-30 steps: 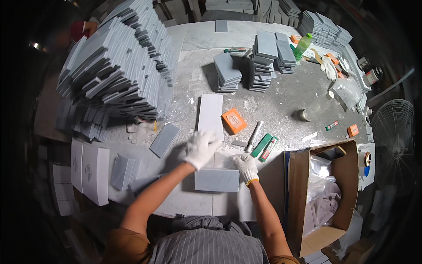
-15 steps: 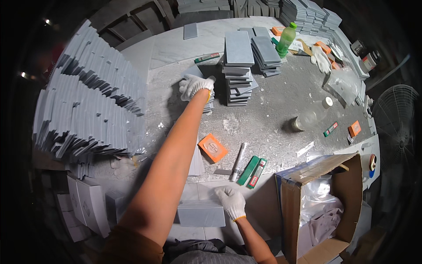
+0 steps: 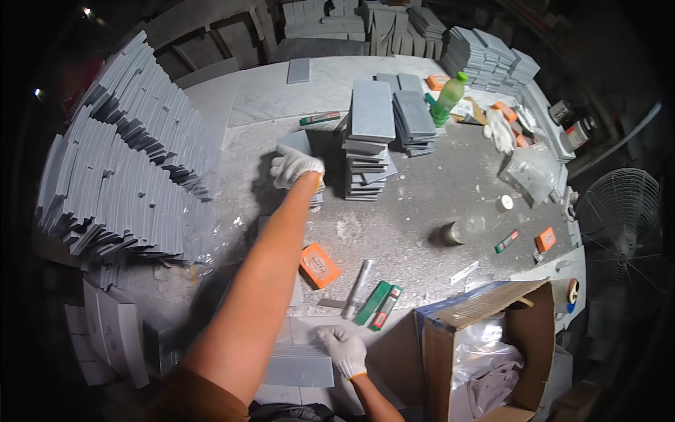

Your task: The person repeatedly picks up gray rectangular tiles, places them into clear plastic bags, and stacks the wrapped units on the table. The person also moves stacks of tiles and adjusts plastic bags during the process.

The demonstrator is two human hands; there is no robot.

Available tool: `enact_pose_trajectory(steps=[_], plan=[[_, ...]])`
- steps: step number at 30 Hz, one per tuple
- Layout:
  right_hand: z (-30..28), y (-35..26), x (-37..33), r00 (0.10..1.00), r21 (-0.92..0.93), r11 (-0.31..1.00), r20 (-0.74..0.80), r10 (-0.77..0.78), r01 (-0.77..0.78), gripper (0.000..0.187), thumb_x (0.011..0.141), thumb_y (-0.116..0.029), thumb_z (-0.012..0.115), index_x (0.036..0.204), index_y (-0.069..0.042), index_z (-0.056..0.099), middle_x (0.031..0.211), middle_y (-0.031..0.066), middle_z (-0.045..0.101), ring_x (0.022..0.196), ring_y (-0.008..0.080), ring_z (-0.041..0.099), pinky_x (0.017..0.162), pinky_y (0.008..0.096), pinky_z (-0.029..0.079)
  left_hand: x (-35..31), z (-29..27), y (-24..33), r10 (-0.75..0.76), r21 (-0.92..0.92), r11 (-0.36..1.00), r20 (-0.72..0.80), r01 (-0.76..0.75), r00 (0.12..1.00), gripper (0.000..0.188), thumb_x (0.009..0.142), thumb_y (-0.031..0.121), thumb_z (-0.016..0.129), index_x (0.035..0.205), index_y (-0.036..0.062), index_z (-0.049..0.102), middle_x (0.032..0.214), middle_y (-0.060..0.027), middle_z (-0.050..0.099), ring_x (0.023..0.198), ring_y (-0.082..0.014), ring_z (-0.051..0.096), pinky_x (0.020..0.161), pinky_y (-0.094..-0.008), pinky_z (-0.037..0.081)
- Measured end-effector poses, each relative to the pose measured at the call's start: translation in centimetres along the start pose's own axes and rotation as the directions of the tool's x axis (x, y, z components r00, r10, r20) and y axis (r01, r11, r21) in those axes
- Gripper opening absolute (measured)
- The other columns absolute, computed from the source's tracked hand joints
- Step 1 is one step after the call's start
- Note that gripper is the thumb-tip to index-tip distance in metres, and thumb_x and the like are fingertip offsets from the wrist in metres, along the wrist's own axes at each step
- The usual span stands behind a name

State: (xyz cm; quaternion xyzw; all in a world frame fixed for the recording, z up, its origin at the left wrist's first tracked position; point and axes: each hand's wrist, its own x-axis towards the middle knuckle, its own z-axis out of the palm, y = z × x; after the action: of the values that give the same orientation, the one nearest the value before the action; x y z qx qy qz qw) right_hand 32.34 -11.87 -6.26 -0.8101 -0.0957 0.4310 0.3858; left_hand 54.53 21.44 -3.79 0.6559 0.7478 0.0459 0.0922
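My left hand [image 3: 298,169], in a white knitted glove, reaches far out over a low stack of grey rectangular tiles [image 3: 316,200]. Its fingers are apart and touch the stack, whose top tile [image 3: 295,141] shows beyond them. Close to my body, my right hand [image 3: 344,349], also gloved, is closed beside the right end of a row of grey tiles [image 3: 299,367]. Anything within its curled fingers is hidden. To the right of my left hand rises a taller, uneven stack of grey tiles [image 3: 372,111].
Many tiles stand packed at the left [image 3: 116,186]. An orange box [image 3: 320,266], a white marker [image 3: 359,288] and green slim boxes [image 3: 373,302] lie between my hands. An open cardboard box [image 3: 437,352] stands right, beyond it a fan [image 3: 624,232]. Bottles [image 3: 470,228] stand or lie farther off.
The whole scene has shifted down and a little left in the picture. My left hand stays at the low stack, its fingers slightly repositioned. My right hand keeps its closed pose by the tiles.
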Motion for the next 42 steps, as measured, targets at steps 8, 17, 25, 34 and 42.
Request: enact_pose_trajectory(steps=[8, 17, 25, 34, 42], plan=[[1.9, 3.8, 1.2, 0.998, 0.109, 0.994, 0.053, -0.022, 0.016, 0.032, 0.089, -0.042, 0.066, 0.097, -0.012, 0.076, 0.084, 0.0151, 0.071, 0.078, 0.0276, 0.070, 0.071, 0.0380, 0.052, 0.9, -4.5, -9.3, 0.523, -0.339, 0.830, 0.196, -0.443, 0.829, 0.103, 0.061, 0.041, 0.083, 0.146, 0.0152, 0.032, 0.136, -0.0250, 0.048, 0.127, -0.0415, 0.048, 0.100, -0.0522, 0.045], [0.3, 1.4, 1.0, 0.996, -0.006, 0.998, 0.049, -0.068, 0.068, 0.032, 0.089, -0.039, 0.066, 0.093, -0.009, 0.075, 0.080, 0.0138, 0.071, 0.072, 0.0244, 0.068, 0.071, 0.0367, 0.051, -10.7, -16.3, -34.0, 0.991, -0.400, 0.063, 0.134, -0.914, 0.009, 0.086, 0.062, 0.012, 0.078, 0.140, -0.0016, 0.046, 0.133, -0.0209, 0.050, 0.127, -0.0381, 0.048, 0.109, -0.0436, 0.040], [1.8, 4.7, 3.4, 0.980, 0.145, 0.972, 0.045, -0.193, 0.185, 0.026, 0.091, -0.028, 0.066, 0.092, -0.004, 0.075, 0.074, 0.0068, 0.071, 0.066, 0.0123, 0.062, 0.065, 0.0320, 0.049, -16.4, -14.1, -40.7, 0.944, -0.363, -0.026, 0.299, -0.932, -0.142, 0.080, 0.061, 0.018, 0.079, 0.135, 0.0073, 0.053, 0.130, -0.0149, 0.050, 0.121, -0.0348, 0.048, 0.103, -0.0466, 0.041], [2.4, 6.0, 4.3, 0.984, 0.142, 0.976, 0.043, -0.175, 0.168, 0.026, 0.090, -0.028, 0.069, 0.096, -0.005, 0.076, 0.082, 0.0060, 0.074, 0.073, 0.0098, 0.062, 0.070, 0.0293, 0.049, -17.0, -12.8, -40.6, 0.920, -0.298, -0.016, 0.369, -0.954, -0.130, 0.083, 0.061, 0.025, 0.081, 0.139, 0.0122, 0.053, 0.134, -0.0136, 0.046, 0.121, -0.0335, 0.046, 0.101, -0.0473, 0.041], [1.8, 5.7, 4.3, 0.979, 0.279, 0.950, 0.104, -0.173, 0.138, 0.021, 0.093, -0.019, 0.066, 0.087, 0.000, 0.073, 0.071, -0.0020, 0.066, 0.064, 0.0052, 0.052, 0.059, 0.0256, 0.044, -16.9, -12.6, -40.5, 0.926, -0.282, -0.077, 0.336, -0.956, -0.173, 0.090, 0.061, 0.033, 0.084, 0.142, 0.0128, 0.050, 0.135, -0.0140, 0.044, 0.122, -0.0331, 0.045, 0.103, -0.0474, 0.040]])
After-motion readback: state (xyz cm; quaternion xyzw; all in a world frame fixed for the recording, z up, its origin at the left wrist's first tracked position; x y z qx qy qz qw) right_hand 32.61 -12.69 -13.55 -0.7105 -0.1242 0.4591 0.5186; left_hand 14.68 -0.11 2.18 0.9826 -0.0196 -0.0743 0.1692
